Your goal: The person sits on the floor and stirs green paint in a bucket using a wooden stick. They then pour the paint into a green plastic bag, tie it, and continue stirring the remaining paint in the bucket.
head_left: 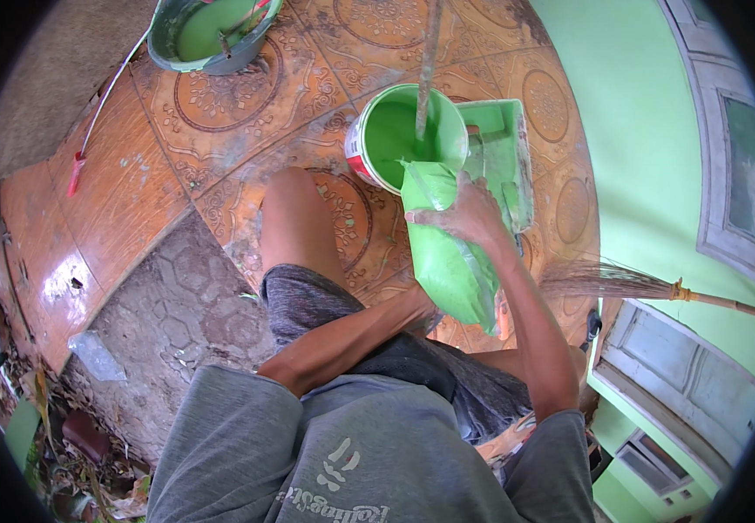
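"Green bag [449, 277], bulging, at centre: where do we place it?"

"We place it above the tiled floor [247, 170], its upper end overlapping the near rim of a white bucket [356, 150]; whether the two touch, we cannot tell."

"And how does it lie from the grip?"

"We see the right hand [468, 214] nearer the bucket, its grip closed over the bag's upper side, thumb spread left. From there the long axis runs back and slightly right, away from the bucket. The left hand [421, 305] is at the lower left, mostly hidden; we cannot tell how its grip stands."

"Which relation matters most?"

"In our judgement, that upper end against the bucket's mouth, where a stick [423, 91] stands. Farther out we find a green tray [525, 179] close at right, a basin [220, 64] at upper left and a broom [612, 281] at far right."
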Demonstrator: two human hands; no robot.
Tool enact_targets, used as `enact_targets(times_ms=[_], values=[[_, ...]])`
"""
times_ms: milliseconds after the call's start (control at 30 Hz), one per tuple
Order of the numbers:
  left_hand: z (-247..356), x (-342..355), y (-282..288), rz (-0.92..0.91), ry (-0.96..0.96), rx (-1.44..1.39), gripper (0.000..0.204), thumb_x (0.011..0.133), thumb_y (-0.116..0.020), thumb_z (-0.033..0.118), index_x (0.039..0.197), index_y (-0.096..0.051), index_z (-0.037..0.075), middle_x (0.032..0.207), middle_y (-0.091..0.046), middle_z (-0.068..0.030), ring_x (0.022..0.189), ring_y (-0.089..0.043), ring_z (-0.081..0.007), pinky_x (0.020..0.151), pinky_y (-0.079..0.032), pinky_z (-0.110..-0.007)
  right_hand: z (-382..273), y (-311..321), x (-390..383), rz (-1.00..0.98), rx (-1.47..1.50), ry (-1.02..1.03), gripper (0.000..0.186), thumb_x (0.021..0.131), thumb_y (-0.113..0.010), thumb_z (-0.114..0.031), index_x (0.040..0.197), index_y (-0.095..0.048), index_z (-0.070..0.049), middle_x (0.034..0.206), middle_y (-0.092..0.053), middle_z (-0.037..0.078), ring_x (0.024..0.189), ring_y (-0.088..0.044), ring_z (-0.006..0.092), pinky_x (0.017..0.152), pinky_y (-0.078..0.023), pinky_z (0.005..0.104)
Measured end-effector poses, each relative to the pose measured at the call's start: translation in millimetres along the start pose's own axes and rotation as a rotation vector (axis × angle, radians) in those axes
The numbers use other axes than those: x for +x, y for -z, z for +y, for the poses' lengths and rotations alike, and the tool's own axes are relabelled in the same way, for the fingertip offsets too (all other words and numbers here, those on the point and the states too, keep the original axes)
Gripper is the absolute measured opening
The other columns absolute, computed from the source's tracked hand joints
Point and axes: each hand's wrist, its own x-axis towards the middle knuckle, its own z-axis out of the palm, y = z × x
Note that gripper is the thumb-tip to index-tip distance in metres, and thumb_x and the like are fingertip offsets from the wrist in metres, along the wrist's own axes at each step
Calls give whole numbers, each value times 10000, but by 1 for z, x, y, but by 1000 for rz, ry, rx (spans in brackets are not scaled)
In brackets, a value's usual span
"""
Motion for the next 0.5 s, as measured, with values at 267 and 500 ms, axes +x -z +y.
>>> enact_targets(times_ms=[267, 500], values=[[-3, 6, -22, -242, 58, 8, 367, 959, -380, 364, 1156, -534, 95, 1053, -613, -65, 894, -604, -197, 774, -506, -381, 8, 25, -3, -78, 97, -65, 900, 505, -772, -483, 1123, -475, 102, 993, -609, 268, 937, -611, 372, 845, -473, 389], [-7, 12, -19, -52, 155, -75, 293, 958, -429, 301, 1104, -558, 82, 973, -621, -60, 841, -610, -193, 730, -519, -394, 7, 34, -4, -12, 64, -44, 687, 499, -775, -392, 958, -566, 73, 899, -639, 242, 860, -630, 365, 775, -486, 404]])
